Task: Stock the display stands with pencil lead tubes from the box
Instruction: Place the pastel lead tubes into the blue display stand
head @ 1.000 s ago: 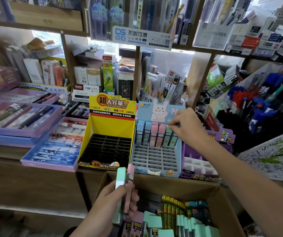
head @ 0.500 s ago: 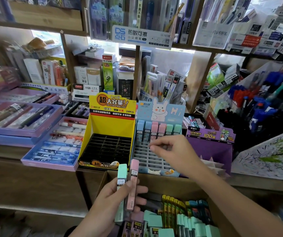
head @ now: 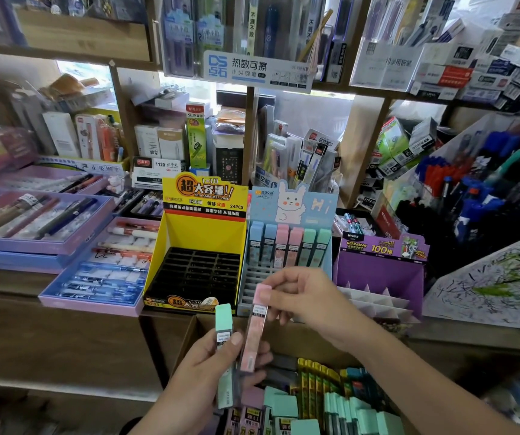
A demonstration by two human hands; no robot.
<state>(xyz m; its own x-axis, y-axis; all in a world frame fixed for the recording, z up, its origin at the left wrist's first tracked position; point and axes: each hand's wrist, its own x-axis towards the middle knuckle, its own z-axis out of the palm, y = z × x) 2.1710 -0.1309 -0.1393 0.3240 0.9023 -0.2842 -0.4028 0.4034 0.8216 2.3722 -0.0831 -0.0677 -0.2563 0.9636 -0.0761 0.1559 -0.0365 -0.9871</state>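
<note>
Holding a green tube (head: 223, 328) and a pink tube (head: 256, 331) upright in the left hand (head: 208, 375), fingers curled round both, thumb pressed across the green one; pinching the pink tube's cap between the fingertips (head: 284, 279) of the right hand (head: 310, 298), clamped tight on it. Probably mid-handover, so could drop the pink tube if let go below before the pinch above is firm; might also drag the green tube out with it, lying close beside it under the left thumb; would fall back into the box (head: 186, 340) beneath the fingers, among more tubes.

Far left of the left fingers, pen trays (head: 89, 277); straight beyond them, a yellow stand (head: 202, 233), black slots unfilled; just past the right fingertips, a pale blue stand (head: 293, 202) with one back row of tubes (head: 288, 246) and bare slots in front; right of the right knuckles, a purple stand (head: 381, 268). In the way, little: only that standing row, easily knocked when reaching into the slots before it.
</note>
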